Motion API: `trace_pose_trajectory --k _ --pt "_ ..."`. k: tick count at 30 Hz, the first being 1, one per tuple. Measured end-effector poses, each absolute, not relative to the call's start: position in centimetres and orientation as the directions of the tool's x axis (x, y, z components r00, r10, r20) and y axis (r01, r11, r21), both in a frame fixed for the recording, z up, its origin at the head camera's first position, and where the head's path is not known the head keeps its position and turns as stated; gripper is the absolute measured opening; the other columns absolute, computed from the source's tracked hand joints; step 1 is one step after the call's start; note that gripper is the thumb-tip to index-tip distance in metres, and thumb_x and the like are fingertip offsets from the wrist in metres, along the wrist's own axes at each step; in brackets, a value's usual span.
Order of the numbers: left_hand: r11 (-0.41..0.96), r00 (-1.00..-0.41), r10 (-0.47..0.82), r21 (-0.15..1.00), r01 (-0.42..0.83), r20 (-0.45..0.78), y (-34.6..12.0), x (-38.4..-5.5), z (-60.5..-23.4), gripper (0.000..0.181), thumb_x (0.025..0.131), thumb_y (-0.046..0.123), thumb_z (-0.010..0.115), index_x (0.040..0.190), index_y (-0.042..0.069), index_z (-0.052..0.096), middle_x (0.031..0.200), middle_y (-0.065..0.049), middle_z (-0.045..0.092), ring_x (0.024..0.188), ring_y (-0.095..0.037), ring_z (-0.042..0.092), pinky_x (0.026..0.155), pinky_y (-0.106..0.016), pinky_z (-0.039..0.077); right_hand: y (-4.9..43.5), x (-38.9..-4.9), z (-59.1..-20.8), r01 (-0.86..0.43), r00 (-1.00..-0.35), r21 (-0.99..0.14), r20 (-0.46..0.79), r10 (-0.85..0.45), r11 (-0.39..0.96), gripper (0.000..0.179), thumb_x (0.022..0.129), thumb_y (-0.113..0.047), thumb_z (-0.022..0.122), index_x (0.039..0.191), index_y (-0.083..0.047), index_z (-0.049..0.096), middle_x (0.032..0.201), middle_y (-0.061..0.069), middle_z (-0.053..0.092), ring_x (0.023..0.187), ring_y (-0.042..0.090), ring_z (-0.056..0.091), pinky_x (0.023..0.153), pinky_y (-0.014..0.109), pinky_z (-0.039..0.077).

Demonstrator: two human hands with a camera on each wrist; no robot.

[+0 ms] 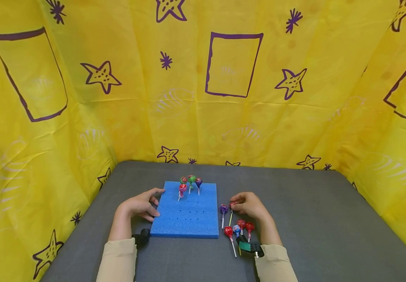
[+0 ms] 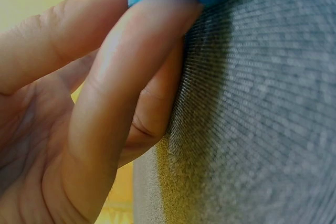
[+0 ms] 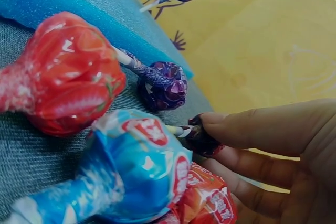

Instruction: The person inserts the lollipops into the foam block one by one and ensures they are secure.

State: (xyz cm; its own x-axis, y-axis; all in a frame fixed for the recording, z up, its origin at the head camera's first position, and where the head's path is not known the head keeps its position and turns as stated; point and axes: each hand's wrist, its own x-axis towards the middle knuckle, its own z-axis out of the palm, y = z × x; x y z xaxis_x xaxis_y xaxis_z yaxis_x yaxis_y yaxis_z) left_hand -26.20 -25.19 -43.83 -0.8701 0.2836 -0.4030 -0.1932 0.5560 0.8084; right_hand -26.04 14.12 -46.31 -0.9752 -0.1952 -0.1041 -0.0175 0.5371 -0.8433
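Observation:
A blue foam board (image 1: 171, 229) with rows of small holes lies on the table. Several wrapped lollipops stand in its far part, among them a green lollipop (image 1: 192, 179) and a purple lollipop (image 1: 198, 181). My left hand (image 1: 140, 205) touches the board's left edge with spread, slightly bent fingers; one fingertip (image 2: 173, 11) presses against the foam. Right of the board, my right hand (image 1: 251, 205) pinches the wrapped head of a dark red lollipop (image 3: 201, 139) between thumb and fingers. Its pale yellow stick points toward me; whether it touches the table, I cannot tell.
Close to the right hand lie another purple lollipop (image 1: 224, 209), a blue lollipop (image 3: 136, 163) and several red ones, including a red lollipop (image 1: 228, 232) nearest the front. Yellow patterned cloth (image 1: 195, 129) walls in the dark grey table (image 1: 305, 219) at the back and sides.

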Motion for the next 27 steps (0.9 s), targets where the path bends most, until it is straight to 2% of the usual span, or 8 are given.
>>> trace_pose_trajectory --k 11,18,27 --pt "0.549 -0.871 0.294 0.815 -0.184 -0.395 -25.2 -26.2 -44.0 0.089 0.079 -0.001 0.078 0.153 0.014 0.031 0.108 -0.016 0.048 0.07 -0.019 0.059 0.062 -0.031 0.061 14.3 -26.0 -45.7 0.01 -0.992 -0.864 -0.072 -0.104 0.503 0.021 0.087 -0.008 0.072 0.107 -0.002 0.072 0.101 0.014 0.074 0.083 0.016 0.066 0.073 0.033 0.06" --pt "0.559 -0.87 0.284 0.807 -0.191 -0.403 -25.2 -26.1 -44.0 0.088 0.079 0.0 0.078 0.153 0.014 0.031 0.109 -0.016 0.048 0.07 -0.019 0.06 0.063 -0.031 0.061 14.2 -26.0 -45.2 -0.024 -0.997 -0.889 -0.01 -0.071 0.457 0.02 0.088 -0.009 0.071 0.107 -0.001 0.072 0.101 0.017 0.073 0.082 0.019 0.071 0.077 0.035 0.062" --pt "0.562 -0.868 0.278 0.803 -0.199 -0.41 -25.1 -26.2 -43.8 0.088 0.079 0.0 0.078 0.153 0.015 0.031 0.109 -0.015 0.048 0.071 -0.019 0.059 0.062 -0.031 0.061 13.8 -26.1 -44.4 -0.056 -0.998 -0.885 0.061 -0.004 0.462 0.022 0.086 -0.013 0.073 0.107 -0.006 0.074 0.103 0.014 0.074 0.084 0.016 0.07 0.072 0.024 0.055"
